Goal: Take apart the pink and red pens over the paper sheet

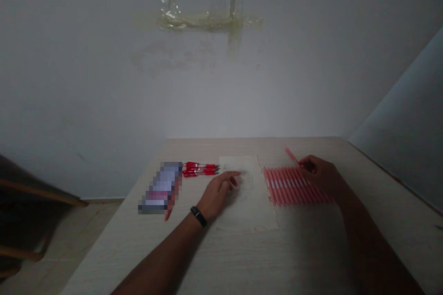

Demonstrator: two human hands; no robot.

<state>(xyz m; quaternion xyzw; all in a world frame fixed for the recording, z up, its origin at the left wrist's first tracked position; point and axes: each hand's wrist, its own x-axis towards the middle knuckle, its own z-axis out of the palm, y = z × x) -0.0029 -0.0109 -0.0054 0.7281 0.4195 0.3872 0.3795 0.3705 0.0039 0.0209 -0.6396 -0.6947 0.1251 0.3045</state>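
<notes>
My right hand (320,175) pinches a pink pen (292,156) whose tip points up and to the left, just above a neat row of several pink pens (290,186) lying side by side on the table. My left hand (219,193) rests on a sheet of paper (247,203) with its fingers loosely curled, holding nothing that I can see. A dark band sits on my left wrist. A small bunch of red pens (200,169) lies to the left of the paper.
A blurred-out box (161,187) lies at the table's left, with a red pen (170,209) along its right edge. The light wooden table (242,258) meets a white wall with old tape (207,18). A dark chair (20,212) stands at left.
</notes>
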